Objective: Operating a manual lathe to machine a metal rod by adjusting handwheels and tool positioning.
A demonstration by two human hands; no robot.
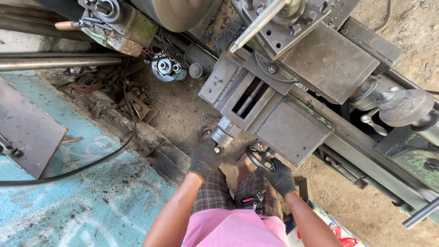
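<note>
Left hand [204,159], gloved, is curled around the small crank [223,136] at the near end of the lathe's slide [249,98], whose screw runs up and away from it. Right hand [277,176], also gloved, grips the dark handwheel [259,157] just beside, on the apron [291,131].

dirt floor [183,110] with scrap metal [137,105], black cable [91,162], blue mat [87,201]

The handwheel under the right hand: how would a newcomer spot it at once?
Find the big grey lathe carriage in the middle. At its lower edge sits the black spoked handwheel, gripped by the gloved right hand. Unlike the silver cylindrical crank dial beside it, which the left hand touches, it is an open ring.
</note>
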